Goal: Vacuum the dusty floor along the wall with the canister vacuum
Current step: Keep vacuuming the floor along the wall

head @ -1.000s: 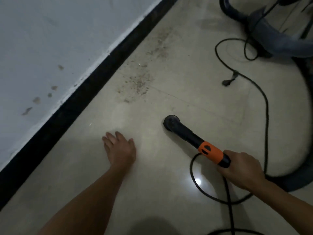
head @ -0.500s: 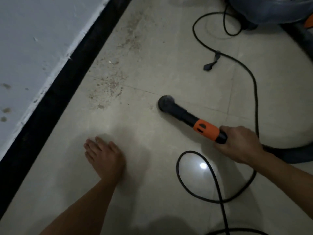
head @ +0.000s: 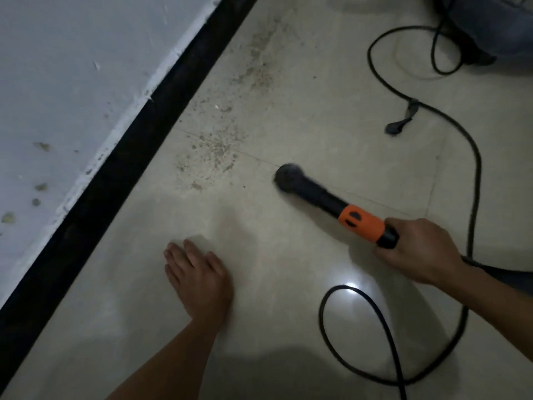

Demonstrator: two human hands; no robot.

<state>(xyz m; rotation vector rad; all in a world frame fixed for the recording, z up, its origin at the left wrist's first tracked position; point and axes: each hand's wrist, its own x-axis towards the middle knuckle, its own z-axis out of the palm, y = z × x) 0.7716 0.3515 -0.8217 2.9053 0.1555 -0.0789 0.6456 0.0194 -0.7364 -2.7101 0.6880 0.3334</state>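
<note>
My right hand (head: pixel 421 249) grips the rear of the vacuum wand (head: pixel 331 202), a black tube with an orange collar. Its round nozzle end (head: pixel 287 173) touches the pale tiled floor, a short way right of a patch of brownish dust (head: pixel 213 151). More dust (head: pixel 259 67) trails along the black baseboard (head: pixel 121 168) toward the back. My left hand (head: pixel 199 278) lies flat on the floor, fingers together, holding nothing. The canister vacuum (head: pixel 490 24) shows partly at the top right corner.
A black power cord (head: pixel 473 168) winds from the canister down the right side and loops near my right hand, with a strap (head: pixel 402 119) on it. The grey hose (head: pixel 507 280) passes behind my right wrist. A white wall (head: pixel 72 82) rises at left.
The wand's nozzle has slid forward along the floor toward the dust patch, and my view has shifted forward along the wall. My left hand stays flat on the floor.
</note>
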